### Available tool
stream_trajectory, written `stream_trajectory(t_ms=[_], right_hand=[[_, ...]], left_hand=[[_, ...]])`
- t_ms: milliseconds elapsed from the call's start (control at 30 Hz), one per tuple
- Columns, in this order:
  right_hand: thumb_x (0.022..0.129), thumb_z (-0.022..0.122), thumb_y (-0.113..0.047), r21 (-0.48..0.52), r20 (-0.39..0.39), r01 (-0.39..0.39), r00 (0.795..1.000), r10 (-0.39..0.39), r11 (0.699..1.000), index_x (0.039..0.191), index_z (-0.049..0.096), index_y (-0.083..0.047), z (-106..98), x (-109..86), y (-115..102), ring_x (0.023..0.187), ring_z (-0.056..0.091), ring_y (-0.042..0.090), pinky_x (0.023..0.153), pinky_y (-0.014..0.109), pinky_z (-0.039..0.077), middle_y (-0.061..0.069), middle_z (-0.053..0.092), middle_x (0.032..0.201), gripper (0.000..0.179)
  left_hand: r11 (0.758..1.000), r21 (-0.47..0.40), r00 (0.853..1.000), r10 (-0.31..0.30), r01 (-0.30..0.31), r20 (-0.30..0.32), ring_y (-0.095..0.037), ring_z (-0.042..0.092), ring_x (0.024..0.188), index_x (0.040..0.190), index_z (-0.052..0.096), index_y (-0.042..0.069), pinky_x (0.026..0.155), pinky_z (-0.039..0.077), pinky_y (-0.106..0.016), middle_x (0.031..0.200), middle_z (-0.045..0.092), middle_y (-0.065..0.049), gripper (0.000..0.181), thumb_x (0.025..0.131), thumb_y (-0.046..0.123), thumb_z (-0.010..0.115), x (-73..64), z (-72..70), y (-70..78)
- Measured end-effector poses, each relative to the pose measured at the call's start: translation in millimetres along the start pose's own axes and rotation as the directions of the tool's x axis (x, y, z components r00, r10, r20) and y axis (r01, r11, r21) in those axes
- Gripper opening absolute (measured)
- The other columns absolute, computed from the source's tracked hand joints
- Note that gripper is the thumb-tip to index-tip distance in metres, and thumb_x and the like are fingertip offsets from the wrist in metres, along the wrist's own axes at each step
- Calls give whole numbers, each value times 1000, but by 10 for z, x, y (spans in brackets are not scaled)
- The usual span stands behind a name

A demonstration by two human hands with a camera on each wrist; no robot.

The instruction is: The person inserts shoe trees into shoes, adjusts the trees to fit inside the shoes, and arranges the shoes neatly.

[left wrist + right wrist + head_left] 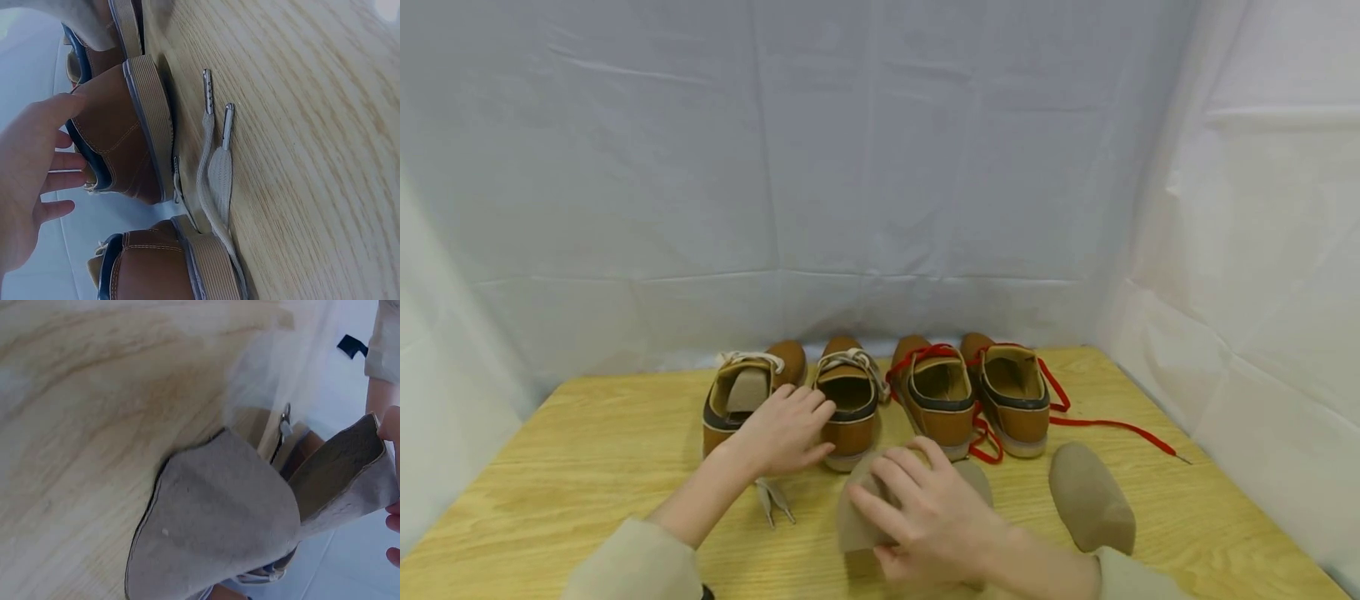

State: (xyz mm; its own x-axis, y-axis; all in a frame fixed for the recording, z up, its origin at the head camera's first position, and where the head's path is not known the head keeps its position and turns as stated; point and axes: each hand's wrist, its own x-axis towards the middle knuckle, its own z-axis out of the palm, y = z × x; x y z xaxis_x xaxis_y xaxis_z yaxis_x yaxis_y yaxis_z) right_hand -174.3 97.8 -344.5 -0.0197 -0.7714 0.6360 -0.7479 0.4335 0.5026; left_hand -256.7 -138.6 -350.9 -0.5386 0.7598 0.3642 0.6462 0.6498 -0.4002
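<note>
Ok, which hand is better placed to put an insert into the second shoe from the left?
Probably the right hand: it grips a beige insert on the near side of that shoe. The left hand is close to it, holding no insert.

The surface (587, 458) shows wood grain, smooth with a slight sheen. On it, the lace-up shoes (103, 106) look like smooth leather with a soft lustre, above finely ribbed, rubbery-looking soles (152, 119). Their laces (220, 181) are flat woven cloth, tipped with shiny aglets (208, 90). The shoe inserts (219, 519) resemble matt moulded pulp; behind the surface hangs creased, fabric-like sheeting (985, 167).
</note>
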Motion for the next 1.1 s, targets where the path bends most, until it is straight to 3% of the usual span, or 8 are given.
stream_trajectory(t_ms=[167, 333, 600, 833, 1100], right_hand=[[57, 65, -45, -40, -32, 9, 999, -11, 999, 102, 64, -13, -15, -21, 133, 85, 57, 25, 77, 43, 45, 8, 59, 94, 55], [57, 68, -42, -47, -12, -11, 1000, 10, 999, 104, 64, -11, -46, -50, 260, 86, 57, 25, 79, 42, 46, 8, 59, 94, 56], [65, 68, -40, -29, 20, -65, 998, 66, 997, 107, 65, -8, -106, -68, 472, 90, 57, 28, 78, 41, 46, 12, 61, 99, 53], [66, 68, -39, -37, 1, -93, 996, 93, 995, 106, 64, -7, -103, -54, 586, 90, 56, 29, 77, 42, 46, 13, 60, 99, 52], [67, 69, -39, -39, 10, -119, 993, 119, 992, 106, 65, -7, -75, -38, 623, 92, 56, 30, 77, 42, 46, 14, 60, 100, 51]], left_hand=[[1000, 1, 1000, -3, 3, 3, -23, 55, 86, 97, 55, 9, 74, 43, -39, 93, 56, -6, 41, 79, 44, 68, -9, -2, 0], [1000, -12, 1000, -18, 18, 20, -23, 57, 89, 102, 57, 8, 76, 44, -40, 97, 58, -7, 42, 81, 43, 66, -19, -18, 2], [995, -11, 995, -96, 96, 26, -22, 59, 92, 105, 62, 7, 79, 42, -41, 98, 64, -5, 40, 83, 41, 64, -43, -31, 65], [963, -15, 960, -269, 271, 78, -26, 58, 91, 101, 63, 4, 81, 39, -46, 96, 62, -9, 44, 83, 44, 63, -64, -16, 199], [947, -27, 946, -317, 319, 69, -28, 56, 93, 98, 61, 1, 85, 37, -51, 96, 61, -12, 47, 83, 45, 62, -109, 34, 304]])
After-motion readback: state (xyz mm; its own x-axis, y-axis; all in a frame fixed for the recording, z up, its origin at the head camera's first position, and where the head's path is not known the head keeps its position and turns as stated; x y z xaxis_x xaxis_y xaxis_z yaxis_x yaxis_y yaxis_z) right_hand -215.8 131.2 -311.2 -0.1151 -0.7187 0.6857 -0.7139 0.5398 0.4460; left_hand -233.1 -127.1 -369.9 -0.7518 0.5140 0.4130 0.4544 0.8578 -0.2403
